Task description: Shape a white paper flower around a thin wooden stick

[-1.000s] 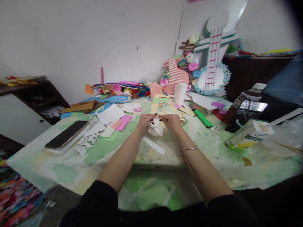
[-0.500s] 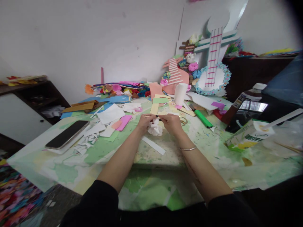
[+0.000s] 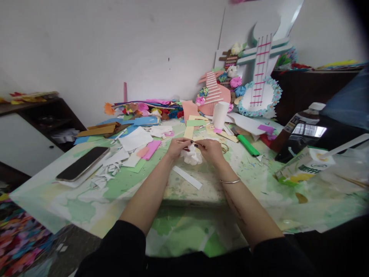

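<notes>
Left hand [image 3: 175, 149] and right hand [image 3: 212, 150] pinching crumpled white paper [image 3: 192, 156] between them, just beyond white strip [image 3: 188, 178] on desk [image 3: 245, 184].

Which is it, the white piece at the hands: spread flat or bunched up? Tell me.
Bunched up: the white piece shows rounded, ruffled folds, not a flat sheet, between the left hand and right hand.

L hand [image 3: 176, 149] & R hand [image 3: 212, 151] pinch wht ruffled paper [image 3: 192, 157] btwn them; wht strip [image 3: 187, 177] nr, on tbl [image 3: 248, 177].
</notes>
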`<state>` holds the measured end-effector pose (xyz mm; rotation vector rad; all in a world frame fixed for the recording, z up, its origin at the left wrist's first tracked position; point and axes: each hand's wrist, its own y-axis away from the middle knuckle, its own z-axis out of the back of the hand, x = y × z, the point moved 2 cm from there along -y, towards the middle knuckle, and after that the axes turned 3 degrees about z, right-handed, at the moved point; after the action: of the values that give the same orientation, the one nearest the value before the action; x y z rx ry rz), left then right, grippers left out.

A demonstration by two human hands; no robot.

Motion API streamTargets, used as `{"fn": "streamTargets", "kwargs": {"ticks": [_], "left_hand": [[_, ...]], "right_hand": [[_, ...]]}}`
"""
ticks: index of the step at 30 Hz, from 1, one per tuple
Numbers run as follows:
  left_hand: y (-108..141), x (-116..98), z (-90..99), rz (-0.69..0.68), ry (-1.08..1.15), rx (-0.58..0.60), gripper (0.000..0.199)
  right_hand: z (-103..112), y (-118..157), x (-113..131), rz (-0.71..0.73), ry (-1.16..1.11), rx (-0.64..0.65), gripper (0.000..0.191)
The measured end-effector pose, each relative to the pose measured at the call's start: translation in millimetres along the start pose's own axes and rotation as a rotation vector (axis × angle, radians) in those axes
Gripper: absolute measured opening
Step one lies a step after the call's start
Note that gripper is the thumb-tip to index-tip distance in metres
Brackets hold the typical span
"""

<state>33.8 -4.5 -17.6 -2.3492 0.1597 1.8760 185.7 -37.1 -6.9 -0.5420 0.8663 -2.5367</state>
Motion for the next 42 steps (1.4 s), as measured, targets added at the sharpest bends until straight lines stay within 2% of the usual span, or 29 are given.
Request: {"fn": "streamTargets", "kwargs": {"ticks": [7, 15, 20, 25, 29, 35, 42], "left_hand": [[-0.1, 0.8, 0.4, 0.045, 0.047, 0.082, 0.029], [-0.5, 1.5, 1.1, 0.078, 0.057, 0.073, 0.022], [0.0, 1.5, 1.3, 0.099, 0.068, 0.103, 0.023], [-1.4, 1.3, 3.0, 0.082, 0.112, 0.097, 0.029], [-2.3, 2.5, 3.1, 0.061, 0.105, 0.085, 0.032], [-0.1, 5.1, -2.3, 0.086, 0.138, 0.156, 0.029], [1.1, 1.1, -2.7, 0.037, 0.029, 0.087, 0.023]], "right_hand": [[-1.6, -3.1, -2.8, 0.086, -0.033, -0.061, 0.022], [-4.4, -2.7, -3.0, 0.121, -0.095, -0.079, 0.021], [-3.6, -1.7, -1.6, 0.103, -0.091, -0.069, 0.025], [-2.3, -2.8, -1.9, 0.156, -0.121, -0.042, 0.029], [-2.7, -4.3, -4.1, 0.134, -0.134, -0.033, 0.026], [-1.2, -1.7, -1.1, 0.118, -0.161, -0.068, 0.027], [1.0, 0.6, -0.6, 0.075, -0.145, -0.082, 0.029]]}}
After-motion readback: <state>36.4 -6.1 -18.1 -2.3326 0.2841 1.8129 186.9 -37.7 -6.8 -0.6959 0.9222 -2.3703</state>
